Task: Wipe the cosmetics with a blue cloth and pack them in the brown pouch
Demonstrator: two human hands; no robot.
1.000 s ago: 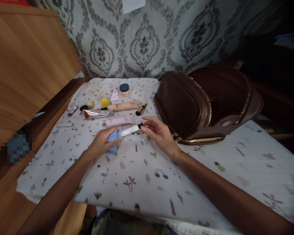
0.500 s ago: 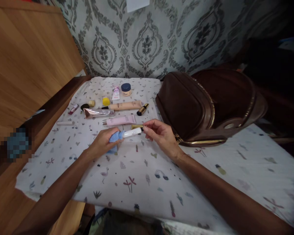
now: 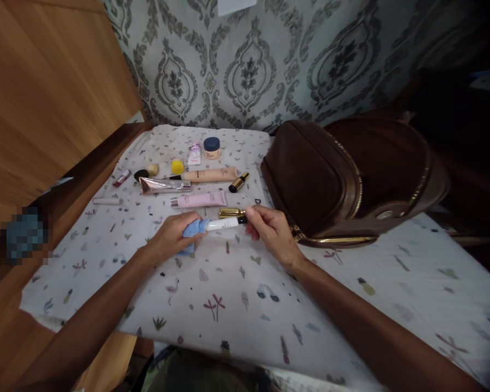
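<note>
A slim white tube [image 3: 224,224] with a black end lies across between my two hands, above the patterned cloth. My left hand [image 3: 170,235] is closed around a light blue cloth [image 3: 194,228], which wraps the tube's left end. At the other end, my right hand [image 3: 268,228] pinches the black tip between thumb and fingers. Just behind the tube lies a gold cylinder [image 3: 230,212], close to my right fingertips. Farther back is a pink squeeze tube [image 3: 200,200]. A gold-and-black cosmetic tube [image 3: 239,182] rests to its right.
A brown leather bag [image 3: 310,169] with gold zips lies at the right. Behind the pink tube are a silvery tube [image 3: 165,185], a beige tube [image 3: 210,175], a yellow item [image 3: 177,166] and a blue-lidded jar [image 3: 212,148]. A wooden panel [image 3: 57,71] stands left.
My right hand has shifted slightly right, and more of the black end and the gold cylinder now shows. My left hand keeps its grip on the cloth. The view has tilted slightly.
</note>
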